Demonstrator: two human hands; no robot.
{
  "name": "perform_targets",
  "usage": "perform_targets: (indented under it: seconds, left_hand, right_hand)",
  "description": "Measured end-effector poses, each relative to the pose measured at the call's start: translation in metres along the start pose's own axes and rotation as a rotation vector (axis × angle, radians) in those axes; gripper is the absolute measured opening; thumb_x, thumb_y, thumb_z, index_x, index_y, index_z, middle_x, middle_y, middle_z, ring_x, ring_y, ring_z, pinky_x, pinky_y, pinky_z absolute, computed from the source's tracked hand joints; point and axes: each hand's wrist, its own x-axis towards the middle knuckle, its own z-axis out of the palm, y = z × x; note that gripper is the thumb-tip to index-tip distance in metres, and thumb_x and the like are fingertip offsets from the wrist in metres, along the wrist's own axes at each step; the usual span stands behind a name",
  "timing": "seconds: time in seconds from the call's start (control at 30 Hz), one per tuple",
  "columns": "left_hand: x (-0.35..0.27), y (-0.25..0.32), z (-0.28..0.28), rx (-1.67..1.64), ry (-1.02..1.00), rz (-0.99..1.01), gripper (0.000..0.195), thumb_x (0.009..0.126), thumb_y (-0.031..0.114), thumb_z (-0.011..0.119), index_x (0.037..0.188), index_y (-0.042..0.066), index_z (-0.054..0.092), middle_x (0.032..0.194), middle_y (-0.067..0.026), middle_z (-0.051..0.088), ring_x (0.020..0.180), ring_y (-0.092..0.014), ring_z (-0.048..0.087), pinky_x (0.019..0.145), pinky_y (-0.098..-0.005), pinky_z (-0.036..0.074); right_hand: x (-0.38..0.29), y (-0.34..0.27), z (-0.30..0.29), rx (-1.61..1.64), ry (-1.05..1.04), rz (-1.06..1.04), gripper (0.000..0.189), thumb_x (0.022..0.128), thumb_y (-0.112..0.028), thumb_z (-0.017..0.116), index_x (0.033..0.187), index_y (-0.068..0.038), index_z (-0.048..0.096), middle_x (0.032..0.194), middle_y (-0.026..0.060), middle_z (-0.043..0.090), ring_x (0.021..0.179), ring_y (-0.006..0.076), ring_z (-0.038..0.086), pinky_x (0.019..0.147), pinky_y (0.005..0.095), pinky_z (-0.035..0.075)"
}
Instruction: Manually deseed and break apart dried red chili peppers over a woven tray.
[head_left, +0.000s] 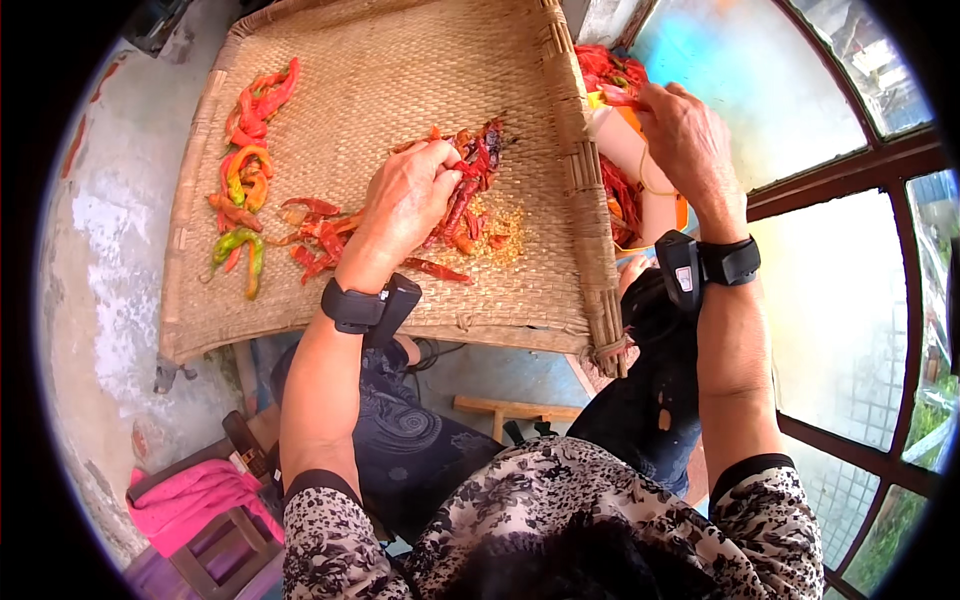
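Note:
A woven tray (360, 67) with dried peppers lies before me. My left hand (411, 196) is over its middle, thumb and fingertips pinched on a dark red dried pepper (466, 193) at the edge of a small heap. Beside the heap is a scatter of yellow pepper seeds (504, 232). More red dried peppers (322, 244) lie left of my wrist. Along the tray's left side runs a row of red, orange and green peppers (259, 112). My right hand (686, 139), beyond the right rim, holds a red pepper (619, 96) over containers of red peppers (619, 199).
A plastered wall (112, 247) rises on the left and a window with brown frames (825, 172) stands on the right. Below the tray are a wooden bar (517, 409) and my knees. A pink cloth (199, 502) hangs over a dark wooden chair (225, 551) at lower left.

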Motion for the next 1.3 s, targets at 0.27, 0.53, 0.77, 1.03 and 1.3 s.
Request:
perform_targets:
  seconds: [0.27,0.53,0.77,1.03,1.3]
  left_hand:
    - [0.011,0.020,0.013,-0.183,-0.036,-0.070,0.014,0.088,0.009,0.061,0.098,0.000,0.062,0.083,-0.0146,0.067,0.075,-0.025,0.065,0.068,-0.0362,0.050]
    - [0.017,0.016,0.026,0.114,0.013,0.113,0.025,0.083,0.016,0.068,0.103,0.002,0.061,0.090,-0.0132,0.061,0.086,-0.031,0.059,0.081,-0.0394,0.047]
    - [0.011,-0.003,0.038,0.408,-0.033,0.071,0.018,0.077,0.011,0.068,0.087,0.001,0.057,0.094,-0.0152,0.053,0.096,-0.035,0.053,0.081,-0.0432,0.047]
    - [0.013,-0.001,0.020,0.256,-0.015,0.091,0.010,0.082,0.007,0.063,0.089,0.001,0.060,0.087,-0.0142,0.060,0.087,-0.032,0.060,0.085,-0.0406,0.050]
    - [0.011,0.012,0.011,-0.517,-0.015,-0.178,0.021,0.090,0.009,0.062,0.109,-0.002,0.065,0.098,-0.0102,0.070,0.091,-0.015,0.066,0.079,-0.0285,0.052]
  right_hand:
    - [-0.005,-0.049,0.006,0.485,-0.022,-0.302,0.032,0.079,-0.015,0.070,0.108,-0.006,0.061,0.104,0.0161,0.063,0.099,0.0324,0.062,0.082,0.0427,0.052]
    - [0.005,-0.064,0.014,0.488,0.063,-0.154,0.008,0.084,-0.011,0.058,0.092,-0.008,0.060,0.086,0.0144,0.067,0.074,0.0333,0.067,0.063,0.0444,0.054]
    - [0.004,-0.013,0.002,0.026,0.004,0.053,0.011,0.086,-0.014,0.057,0.092,-0.007,0.064,0.086,0.0134,0.065,0.085,0.0337,0.066,0.072,0.0436,0.054]
    - [0.004,-0.058,0.013,0.466,0.125,-0.429,0.024,0.079,-0.012,0.064,0.102,-0.006,0.058,0.085,0.0119,0.060,0.087,0.0304,0.064,0.070,0.0405,0.055]
    - [-0.005,-0.098,0.037,0.735,-0.066,-0.353,0.035,0.079,-0.012,0.069,0.110,-0.003,0.055,0.094,0.0178,0.064,0.090,0.0360,0.064,0.074,0.0450,0.053]
